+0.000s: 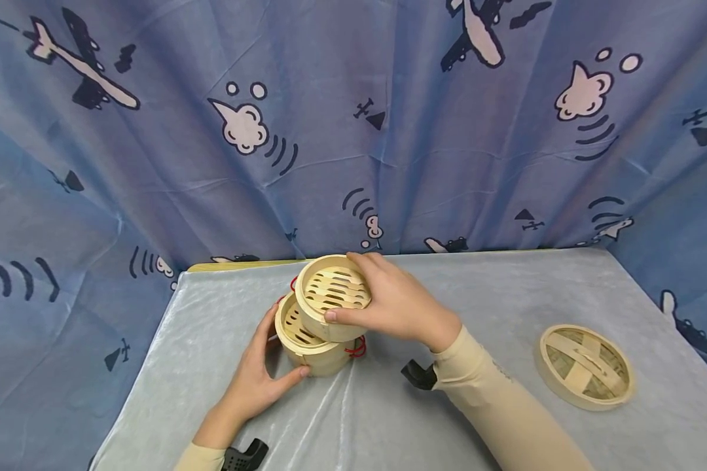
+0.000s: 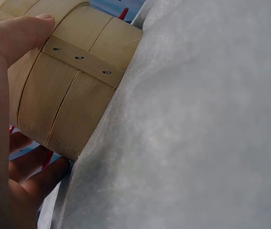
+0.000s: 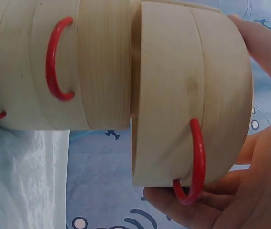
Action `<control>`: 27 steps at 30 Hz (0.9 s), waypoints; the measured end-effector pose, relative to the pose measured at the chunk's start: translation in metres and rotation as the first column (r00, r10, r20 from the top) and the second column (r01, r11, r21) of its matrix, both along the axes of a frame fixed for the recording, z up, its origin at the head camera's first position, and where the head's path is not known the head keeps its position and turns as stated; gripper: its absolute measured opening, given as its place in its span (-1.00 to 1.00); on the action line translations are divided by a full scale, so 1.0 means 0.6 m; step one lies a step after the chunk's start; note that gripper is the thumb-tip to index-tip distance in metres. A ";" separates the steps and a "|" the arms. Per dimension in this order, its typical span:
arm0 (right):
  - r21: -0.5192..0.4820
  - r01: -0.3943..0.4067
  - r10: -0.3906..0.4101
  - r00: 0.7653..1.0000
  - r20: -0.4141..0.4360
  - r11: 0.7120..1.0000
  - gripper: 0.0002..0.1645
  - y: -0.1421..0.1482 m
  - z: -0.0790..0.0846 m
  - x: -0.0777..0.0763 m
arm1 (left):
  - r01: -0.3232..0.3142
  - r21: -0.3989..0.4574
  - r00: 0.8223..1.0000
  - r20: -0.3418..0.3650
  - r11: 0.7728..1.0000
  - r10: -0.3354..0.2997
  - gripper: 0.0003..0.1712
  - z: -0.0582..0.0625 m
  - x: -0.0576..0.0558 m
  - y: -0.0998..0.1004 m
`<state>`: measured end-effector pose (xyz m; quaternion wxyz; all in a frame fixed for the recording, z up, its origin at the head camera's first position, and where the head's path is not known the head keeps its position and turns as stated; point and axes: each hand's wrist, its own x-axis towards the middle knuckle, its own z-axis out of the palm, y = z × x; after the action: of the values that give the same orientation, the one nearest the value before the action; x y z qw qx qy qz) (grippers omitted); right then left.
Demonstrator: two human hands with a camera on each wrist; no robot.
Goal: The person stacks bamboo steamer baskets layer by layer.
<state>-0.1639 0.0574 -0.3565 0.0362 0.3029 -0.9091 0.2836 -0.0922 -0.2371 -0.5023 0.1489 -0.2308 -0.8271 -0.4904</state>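
A round bamboo steamer basket [image 1: 337, 288] with a slatted bottom is in my right hand [image 1: 403, 304], its thumb on the near rim and fingers at the far side. It is tilted and partly overlaps the lower steamer stack [image 1: 324, 361]; the right wrist view shows a narrow dark gap between them. That lower stack [image 3: 104, 67] carries two red loop handles [image 3: 54, 62] along its side. My left hand [image 1: 253, 383] holds the lower stack from the left, thumb on the front wall and fingers round the left side.
At the right of the grey cloth-covered table [image 1: 448, 425] lies a round bamboo lid [image 1: 580, 379] with a strap handle across its top. A blue curtain [image 1: 330, 163] with airplane prints hangs behind the table's back edge.
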 end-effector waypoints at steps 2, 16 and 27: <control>0.002 -0.001 0.001 1.000 -0.001 1.000 0.39 -0.005 0.001 0.000 | -0.005 -0.002 1.000 0.001 1.000 0.005 0.48 0.001 0.000 0.000; 0.030 0.028 -0.028 1.000 -0.015 0.999 0.42 -0.032 0.003 0.013 | -0.004 -0.015 1.000 0.007 1.000 0.004 0.50 0.001 -0.001 0.002; 0.013 0.018 -0.017 0.999 -0.043 1.000 0.37 -0.051 -0.002 0.021 | 0.000 0.011 0.999 0.033 1.000 -0.001 0.56 -0.004 0.002 -0.002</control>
<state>-0.1516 0.0269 -0.3575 0.0559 0.3012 -0.9127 0.2706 -0.0912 -0.2384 -0.5046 0.1365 -0.2222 -0.8267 -0.4986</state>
